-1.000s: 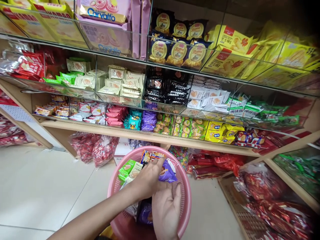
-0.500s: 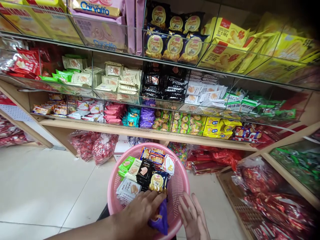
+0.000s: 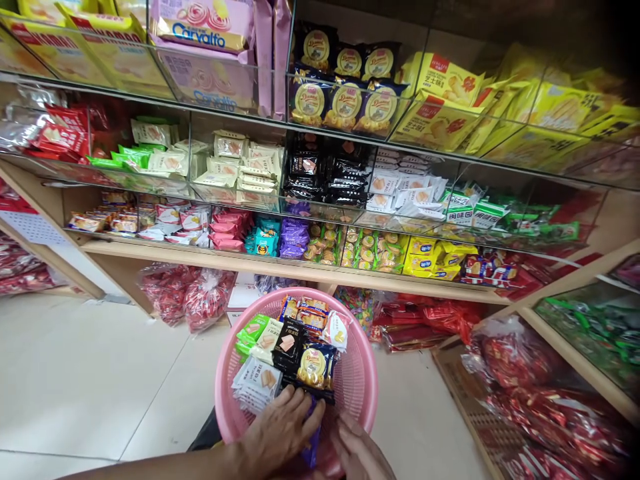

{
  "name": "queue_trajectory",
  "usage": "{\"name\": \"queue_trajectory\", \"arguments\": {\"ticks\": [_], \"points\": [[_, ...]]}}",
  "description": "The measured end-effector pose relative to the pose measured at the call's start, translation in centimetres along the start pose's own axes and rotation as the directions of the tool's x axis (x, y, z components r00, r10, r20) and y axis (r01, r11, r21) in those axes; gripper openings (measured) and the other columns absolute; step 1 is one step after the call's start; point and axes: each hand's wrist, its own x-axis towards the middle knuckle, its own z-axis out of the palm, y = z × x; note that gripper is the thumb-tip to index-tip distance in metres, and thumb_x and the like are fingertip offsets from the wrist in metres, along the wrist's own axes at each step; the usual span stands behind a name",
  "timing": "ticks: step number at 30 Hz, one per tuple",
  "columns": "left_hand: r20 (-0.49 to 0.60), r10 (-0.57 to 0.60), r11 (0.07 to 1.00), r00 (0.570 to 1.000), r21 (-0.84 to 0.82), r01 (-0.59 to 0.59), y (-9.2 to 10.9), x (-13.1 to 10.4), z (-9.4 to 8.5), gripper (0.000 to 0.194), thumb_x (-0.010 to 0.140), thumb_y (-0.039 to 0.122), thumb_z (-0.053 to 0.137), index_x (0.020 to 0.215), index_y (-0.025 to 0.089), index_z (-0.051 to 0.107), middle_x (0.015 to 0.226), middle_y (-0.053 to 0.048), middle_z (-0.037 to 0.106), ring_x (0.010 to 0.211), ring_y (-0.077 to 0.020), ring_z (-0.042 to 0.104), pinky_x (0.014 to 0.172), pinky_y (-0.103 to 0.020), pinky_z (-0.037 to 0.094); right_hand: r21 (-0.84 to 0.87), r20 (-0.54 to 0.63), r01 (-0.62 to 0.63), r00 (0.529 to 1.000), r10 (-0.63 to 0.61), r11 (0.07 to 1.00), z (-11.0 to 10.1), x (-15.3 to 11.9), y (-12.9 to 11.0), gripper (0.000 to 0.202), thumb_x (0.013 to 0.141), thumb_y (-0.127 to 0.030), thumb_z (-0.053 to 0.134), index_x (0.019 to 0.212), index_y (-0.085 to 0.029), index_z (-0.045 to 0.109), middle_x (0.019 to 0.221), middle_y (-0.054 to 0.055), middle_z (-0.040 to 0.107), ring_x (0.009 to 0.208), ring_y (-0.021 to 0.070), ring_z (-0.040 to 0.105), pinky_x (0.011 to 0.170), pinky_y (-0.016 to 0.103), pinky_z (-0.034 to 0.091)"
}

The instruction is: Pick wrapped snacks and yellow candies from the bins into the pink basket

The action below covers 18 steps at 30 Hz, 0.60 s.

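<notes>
while left hand (image 3: 280,427) touches one purple packet (image 3: 312,445), right hand (image 3: 361,450) is alongside.

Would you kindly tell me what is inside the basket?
The basket holds green packets, a cream packet, black packets, grey packets, navy packets, orange packets and a white packet. The left hand partly covers a purple packet; anything beneath the packets is hidden.

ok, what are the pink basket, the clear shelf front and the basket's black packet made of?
Pink basket: likely molded plastic, semi-gloss; perforated wall.
Clear shelf front: glossy acrylic or glass, can't tell; see-through.
Black packet: probably plastic film, slight sheen, printed; foil lining can't be judged.
</notes>
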Motion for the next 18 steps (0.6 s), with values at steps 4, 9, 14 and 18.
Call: {"name": "queue_trajectory", "arguments": {"ticks": [4, 9, 14, 18], "points": [[-0.022, -0.028, 0.999, 0.999, 0.033, 0.028, 0.0, 0.2, 0.6, 0.044, 0.09, 0.035, 0.044, 0.13, 0.015, 0.042, 0.11, -0.012, 0.06, 0.105, -0.0237, 0.051, 0.092, -0.038, 0.032, -0.052, 0.27, -0.189, 0.943, 0.196, 0.981, 1.4, -0.5, -1.4, 0.047, 0.057, -0.033, 0.076, 0.101, -0.025, 0.06, 0.118, 0.004, 0.059, 0.11, 0.0235, 0.051, 0.072, 0.035, 0.051], [-0.111, -0.022, 0.998, 0.994, 0.061, 0.029, -0.2, 0.1, 0.4, 0.034, 0.092, 0.025, 0.039, 0.125, 0.017, 0.047, 0.113, -0.007, 0.06, 0.105, -0.0217, 0.05, 0.092, -0.036, 0.03, -0.113, 0.373, -0.277, 0.879, 0.299, 0.954, 2.5, 0.6, -0.8, 0.037, 0.064, -0.035, 0.07, 0.096, -0.021, 0.058, 0.101, 0.003, 0.066, 0.09, 0.0207, 0.061, 0.069, 0.035, 0.051], [-0.126, 0.01, 0.998, 0.992, 0.062, -0.002, -0.6, -0.2, -0.3, 0.031, 0.092, 0.028, 0.041, 0.12, 0.017, 0.048, 0.114, -0.006, 0.058, 0.102, -0.021, 0.05, 0.09, -0.036, 0.031, -0.133, 0.384, -0.289, 0.867, 0.318, 0.948, 2.7, 0.7, -0.7, 0.039, 0.065, -0.038, 0.069, 0.097, -0.02, 0.056, 0.103, 0.005, 0.065, 0.09, 0.021, 0.061, 0.07, 0.035, 0.051], [-0.057, -0.024, 0.998, 0.998, 0.059, 0.027, -1.2, 0.3, -0.4, 0.025, 0.089, 0.024, 0.046, 0.112, 0.016, 0.051, 0.106, -0.007, 0.059, 0.095, -0.0211, 0.051, 0.083, -0.035, 0.035, -0.133, 0.324, -0.287, 0.892, 0.315, 0.949, 3.0, 0.4, -1.3, 0.044, 0.058, -0.039, 0.073, 0.094, -0.021, 0.056, 0.096, 0.002, 0.066, 0.082, 0.0194, 0.061, 0.068, 0.034, 0.051]]}}
